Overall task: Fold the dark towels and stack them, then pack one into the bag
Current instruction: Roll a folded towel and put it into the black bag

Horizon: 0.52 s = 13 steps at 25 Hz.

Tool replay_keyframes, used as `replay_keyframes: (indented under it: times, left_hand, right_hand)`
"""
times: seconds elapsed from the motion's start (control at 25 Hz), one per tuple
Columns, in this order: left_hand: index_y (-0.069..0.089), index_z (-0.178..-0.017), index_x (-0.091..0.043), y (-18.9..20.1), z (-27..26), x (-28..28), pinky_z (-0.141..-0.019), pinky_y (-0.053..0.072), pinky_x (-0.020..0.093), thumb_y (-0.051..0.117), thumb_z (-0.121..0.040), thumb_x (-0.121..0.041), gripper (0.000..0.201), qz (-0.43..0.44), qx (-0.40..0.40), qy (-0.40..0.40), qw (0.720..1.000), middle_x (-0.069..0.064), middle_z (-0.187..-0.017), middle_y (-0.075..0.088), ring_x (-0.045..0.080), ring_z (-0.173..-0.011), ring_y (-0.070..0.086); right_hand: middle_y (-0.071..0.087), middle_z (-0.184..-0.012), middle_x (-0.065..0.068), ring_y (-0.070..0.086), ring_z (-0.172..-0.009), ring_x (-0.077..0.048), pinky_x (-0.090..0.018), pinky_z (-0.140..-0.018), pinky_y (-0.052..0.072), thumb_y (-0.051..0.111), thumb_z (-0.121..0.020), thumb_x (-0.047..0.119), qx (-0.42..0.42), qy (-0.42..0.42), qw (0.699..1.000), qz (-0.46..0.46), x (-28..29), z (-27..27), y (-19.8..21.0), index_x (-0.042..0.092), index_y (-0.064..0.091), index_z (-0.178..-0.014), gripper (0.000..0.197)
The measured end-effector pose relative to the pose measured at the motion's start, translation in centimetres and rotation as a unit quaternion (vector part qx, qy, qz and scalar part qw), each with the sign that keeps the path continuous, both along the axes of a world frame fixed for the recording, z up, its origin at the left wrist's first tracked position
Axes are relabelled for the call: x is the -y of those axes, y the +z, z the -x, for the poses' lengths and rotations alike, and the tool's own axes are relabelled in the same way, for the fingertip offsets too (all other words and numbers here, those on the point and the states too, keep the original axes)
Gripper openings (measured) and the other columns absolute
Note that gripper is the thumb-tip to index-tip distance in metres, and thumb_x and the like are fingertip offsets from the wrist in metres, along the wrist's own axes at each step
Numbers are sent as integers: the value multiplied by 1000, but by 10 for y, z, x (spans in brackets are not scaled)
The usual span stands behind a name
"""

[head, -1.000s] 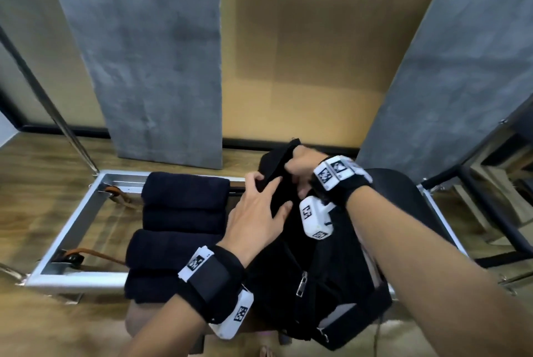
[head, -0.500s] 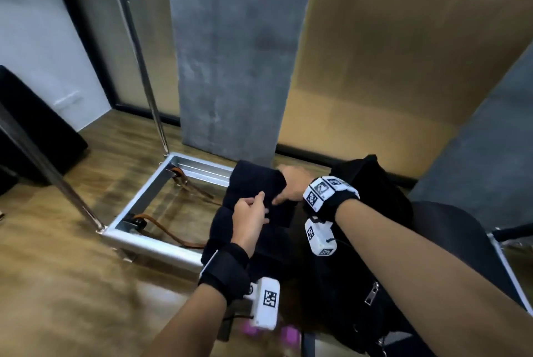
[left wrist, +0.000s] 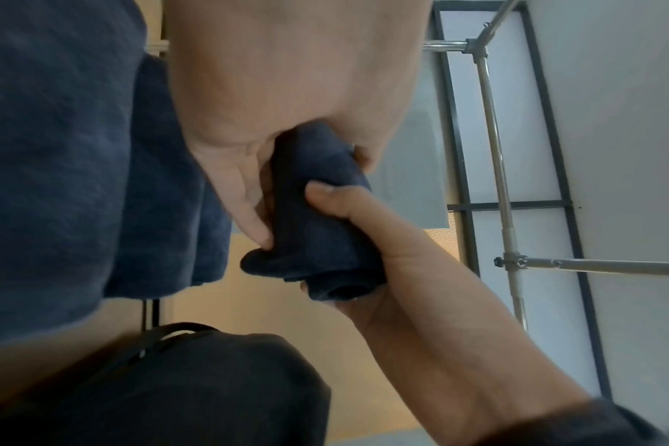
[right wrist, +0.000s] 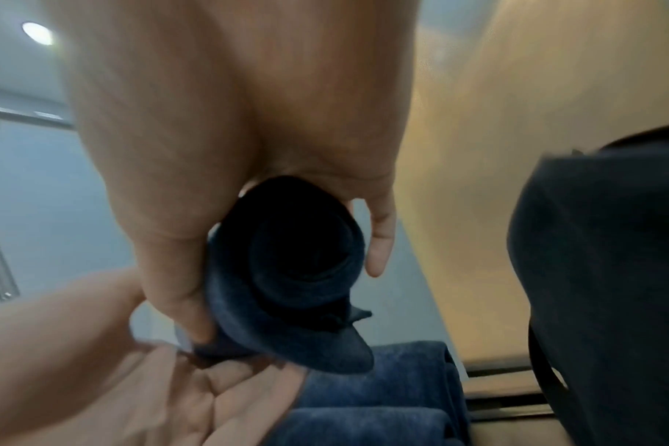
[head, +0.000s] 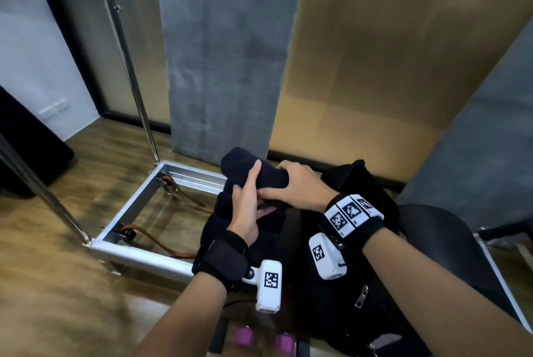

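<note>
A rolled dark blue towel (head: pixel 243 161) is lifted above the stack of folded dark towels (head: pixel 215 219). My right hand (head: pixel 284 183) wraps round the roll's right end, thumb underneath. My left hand (head: pixel 249 183) grips the roll from below, fingers running up its side. The right wrist view looks into the spiral end of the towel (right wrist: pixel 298 256), with my right hand's fingers (right wrist: pixel 380 241) curled round it. In the left wrist view the towel (left wrist: pixel 317 241) sits between both hands. The black bag (head: pixel 363 186) stands just right of the hands, and its opening is hidden.
A silver metal frame (head: pixel 135 252) with brown straps (head: pixel 170 251) lies on the wooden floor left of the stack. Chrome poles (head: pixel 129 73) rise behind it. A grey panel (head: pixel 225 53) stands at the back. A black seat (head: pixel 450 241) is on the right.
Both hands left the bag, took hold of the top towel on the stack, and have raised it as a roll. The head view swung left.
</note>
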State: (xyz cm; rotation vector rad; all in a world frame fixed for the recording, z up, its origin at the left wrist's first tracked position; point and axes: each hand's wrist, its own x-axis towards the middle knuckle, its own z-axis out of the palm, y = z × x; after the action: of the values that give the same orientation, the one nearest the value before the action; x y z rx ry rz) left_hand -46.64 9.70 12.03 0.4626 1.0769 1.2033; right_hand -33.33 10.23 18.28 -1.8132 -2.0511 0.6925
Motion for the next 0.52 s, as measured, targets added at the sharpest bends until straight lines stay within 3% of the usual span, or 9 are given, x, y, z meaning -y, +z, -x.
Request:
replay_keyframes:
  times: [0.12,0.24,0.28,0.36,0.44,0.52]
  left_hand:
    - [56,-126,-32,13,-17,-1,-67,63,41,88,-69,-62,72,-40,21,-41,998,4,-111,80,25,-97,79]
    - [58,-126,-37,25,-44,1,-75,64,47,91,-67,-56,71,-81,53,-93,991,5,-113,80,28,-102,79]
    - [60,-127,-37,29,-55,2,-78,64,47,91,-67,-56,70,-94,52,-112,988,4,-115,79,27,-104,78]
    - [63,-131,-34,36,-73,4,-81,65,41,89,-71,-59,70,-111,48,-161,979,3,-118,79,23,-106,77]
    - [66,-129,-31,45,-91,7,-73,64,34,78,-77,-73,67,-132,-24,-233,963,-1,-119,78,19,-105,77]
    - [69,-117,-35,44,-101,11,-73,58,34,47,-87,-89,66,-186,-238,-272,914,-7,-124,68,18,-106,71]
  right_hand:
    - [73,-99,-1,71,-86,-13,-40,-82,58,75,-75,71,-176,-87,980,11,20,-21,13,14,60,-102,66]
    - [70,-123,0,75,-102,-10,-36,-87,63,82,-80,55,-382,-144,905,121,40,-46,30,17,43,-145,85]
    - [68,-128,2,74,-106,-11,-33,-86,62,82,-82,51,-409,-149,890,138,46,-56,35,21,36,-153,89]
    - [72,-128,-4,74,-109,-18,-34,-87,61,76,-90,47,-421,-132,884,155,55,-76,43,15,51,-146,70]
    - [76,-120,-8,74,-110,-23,-38,-93,61,68,-98,42,-396,-134,898,139,67,-98,50,18,67,-131,40]
    - [77,-118,-9,73,-111,-26,-40,-98,58,64,-102,33,-378,-178,903,101,76,-120,51,15,67,-130,33]
